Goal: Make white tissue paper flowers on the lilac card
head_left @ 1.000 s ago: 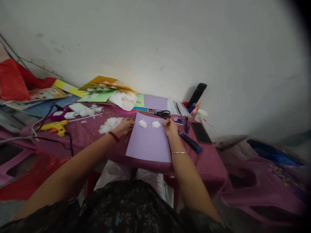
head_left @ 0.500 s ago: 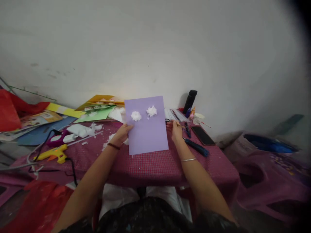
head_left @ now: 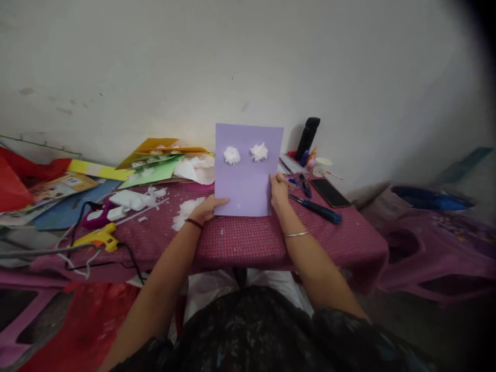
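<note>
A sheet of purple paper point(head_left: 244, 188) stands raised above the table, tilted towards me. Two white fluffy clumps are on its upper half, a left clump point(head_left: 231, 155) and a right clump point(head_left: 259, 152). My left hand point(head_left: 207, 208) grips the lower left corner, thumb across the front. My right hand point(head_left: 279, 189) is closed on the lower right edge; the fingers behind the sheet are hidden. Beside the right hand lie a dark blue-handled tool point(head_left: 318, 209) and a black phone point(head_left: 330, 192).
On the left are a yellow glue gun point(head_left: 96, 237) with its cord, a purple-and-white power strip point(head_left: 96, 214), white scraps point(head_left: 186, 212) and coloured paper point(head_left: 151, 173). A black bottle point(head_left: 308, 137) and small paint bottles point(head_left: 311, 159) stand at the back right, against the wall.
My right hand has come onto the sheet's right edge, which it was apart from before. The paper has risen in view and straightened, and the left grip sits nearer its bottom corner.
</note>
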A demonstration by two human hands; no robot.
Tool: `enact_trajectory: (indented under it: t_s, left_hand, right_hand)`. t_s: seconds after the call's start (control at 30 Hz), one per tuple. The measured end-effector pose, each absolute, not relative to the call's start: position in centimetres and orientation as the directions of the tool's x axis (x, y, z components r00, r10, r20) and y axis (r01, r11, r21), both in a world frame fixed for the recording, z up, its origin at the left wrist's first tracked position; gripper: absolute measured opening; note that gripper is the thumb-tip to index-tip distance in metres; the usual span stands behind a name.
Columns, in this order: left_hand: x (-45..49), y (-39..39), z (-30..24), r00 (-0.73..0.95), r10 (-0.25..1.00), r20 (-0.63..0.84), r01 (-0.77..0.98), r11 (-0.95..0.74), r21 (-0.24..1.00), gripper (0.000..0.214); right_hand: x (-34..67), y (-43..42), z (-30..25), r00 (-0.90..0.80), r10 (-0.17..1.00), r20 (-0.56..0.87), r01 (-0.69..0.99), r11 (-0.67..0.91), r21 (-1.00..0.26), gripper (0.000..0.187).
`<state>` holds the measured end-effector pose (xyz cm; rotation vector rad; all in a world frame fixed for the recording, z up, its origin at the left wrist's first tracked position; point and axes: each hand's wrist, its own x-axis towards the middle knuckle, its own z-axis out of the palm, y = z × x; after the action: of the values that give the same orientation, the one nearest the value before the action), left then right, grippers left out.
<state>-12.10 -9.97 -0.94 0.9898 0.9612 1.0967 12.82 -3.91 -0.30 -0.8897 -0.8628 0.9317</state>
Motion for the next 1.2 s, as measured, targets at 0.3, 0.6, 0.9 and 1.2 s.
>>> enact_trajectory:
  t_s: [0.3,0.6,0.9,1.2]
  left_hand:
    - [-10.6,-10.2,-1.5,0.051,0.994,-0.096,-0.221,0.105,0.970,0.017]
    - [-9.7,-10.4,-2.1,-0.093,0.994,-0.055,-0.214,0.034,0.976,0.012]
    - [-10.5,-10.8,-1.5,0.013,0.999,-0.045,-0.260,0.046,0.965,0.035]
    - [-11.0,-10.8,-1.0,-0.033,0.999,-0.029,-0.368,0.015,0.930,0.035]
  right_hand:
    - [13.9,-3.9,-1.6,0.227,0.945,0.235,-0.186,0.279,-0.942,0.009]
    - [13.2,-4.0,-1.5,0.243,0.922,0.302,-0.100,0.334,-0.937,0.009]
    - [14.6,-3.7,-0.8,0.244,0.912,0.329,-0.154,0.371,-0.916,0.011]
    - [14.3,-4.2,-0.3,0.218,0.923,0.316,-0.136,0.349,-0.927,0.021]
